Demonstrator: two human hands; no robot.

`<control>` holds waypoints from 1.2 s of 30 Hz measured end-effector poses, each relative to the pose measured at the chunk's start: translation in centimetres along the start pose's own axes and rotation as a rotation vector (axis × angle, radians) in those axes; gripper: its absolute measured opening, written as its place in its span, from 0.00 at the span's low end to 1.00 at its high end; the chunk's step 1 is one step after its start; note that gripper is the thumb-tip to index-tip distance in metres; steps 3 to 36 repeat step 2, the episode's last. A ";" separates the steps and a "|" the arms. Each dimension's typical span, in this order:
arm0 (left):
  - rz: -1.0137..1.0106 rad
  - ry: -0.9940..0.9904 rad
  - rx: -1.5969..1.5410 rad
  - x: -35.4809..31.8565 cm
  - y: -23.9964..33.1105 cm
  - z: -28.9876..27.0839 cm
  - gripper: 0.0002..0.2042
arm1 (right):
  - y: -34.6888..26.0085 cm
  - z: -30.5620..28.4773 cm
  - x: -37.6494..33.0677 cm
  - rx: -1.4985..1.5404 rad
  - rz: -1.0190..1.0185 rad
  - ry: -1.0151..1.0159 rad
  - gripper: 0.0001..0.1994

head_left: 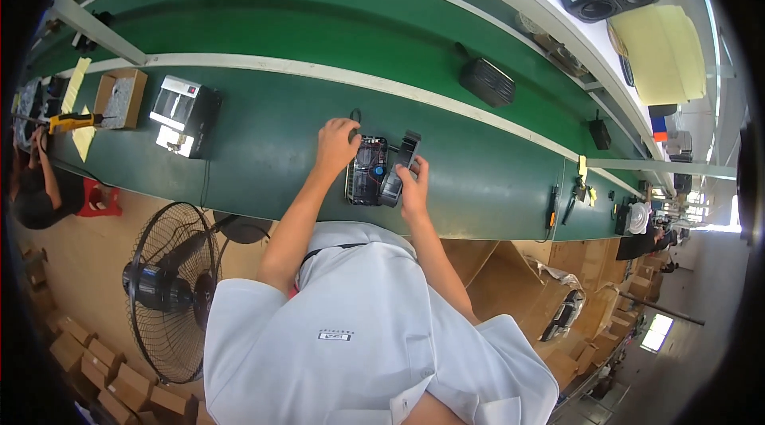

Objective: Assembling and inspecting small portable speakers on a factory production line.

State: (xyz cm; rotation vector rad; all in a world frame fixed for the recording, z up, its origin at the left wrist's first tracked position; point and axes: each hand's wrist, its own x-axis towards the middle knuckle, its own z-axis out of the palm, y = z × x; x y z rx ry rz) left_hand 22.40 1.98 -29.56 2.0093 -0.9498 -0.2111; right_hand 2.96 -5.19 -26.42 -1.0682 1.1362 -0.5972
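An open black casing [368, 183] lies on the green bench in front of me, with wires and a round blue part [378, 171] showing inside. My left hand [338, 143] is closed at its upper left corner, where a short dark piece [355, 115] sticks up past the fingertips. Just to the right, a second black casing half [393, 184] is tilted up on edge, gripped by my right hand [414, 188] with the thumb on its near face. The two halves are close together; whether wires join them is hard to tell.
A black boxy device [487, 82] sits on the green strip beyond the white rail. At left stand a silver-and-black machine [185, 117] and a cardboard box [120, 98]. An orange-handled tool [551, 218] lies right. A floor fan [171, 289] stands lower left; another person's arm [49, 178] is far left.
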 end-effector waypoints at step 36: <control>-0.342 -0.270 -0.098 1.7 -0.6 0.7 0.17 | -0.3 0.4 -0.4 0.022 0.035 0.018 0.29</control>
